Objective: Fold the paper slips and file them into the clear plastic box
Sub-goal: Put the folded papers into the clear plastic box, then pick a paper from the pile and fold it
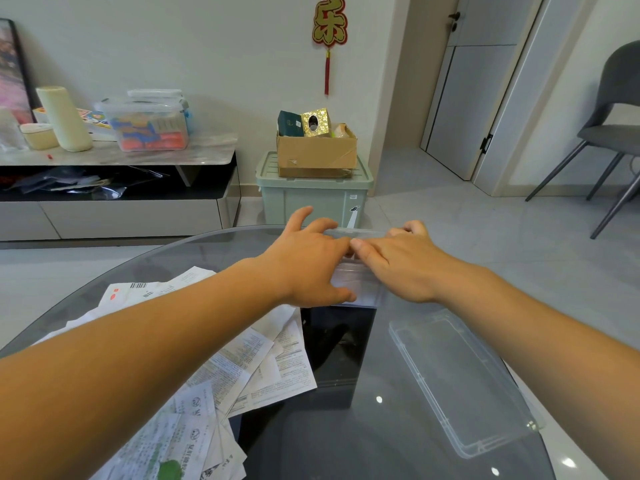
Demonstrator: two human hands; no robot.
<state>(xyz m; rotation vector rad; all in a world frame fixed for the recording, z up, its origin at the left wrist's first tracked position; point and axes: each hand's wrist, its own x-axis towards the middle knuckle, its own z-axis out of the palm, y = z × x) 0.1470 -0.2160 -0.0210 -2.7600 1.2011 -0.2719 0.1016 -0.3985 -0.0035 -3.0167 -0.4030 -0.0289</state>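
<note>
Paper slips point(242, 362) left on the table point(346, 445), lid point(460, 382) right, clear plastic box point(360, 289) between, farther back.

Both bare: left hand point(308, 265), right hand point(401, 261). Left forearm point(156, 334) and right forearm point(519, 306) uncovered from wrist to frame edge. Fingers point(358, 242) show a short plain nail on the right thumb.

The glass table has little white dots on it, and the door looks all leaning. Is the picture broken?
Not broken. In the head view, the white dots are light glinting off the glass table; the door leans because the wide lens bends things near the edges; the clear plastic box and the clear lid look faint because they are see-through.
</note>
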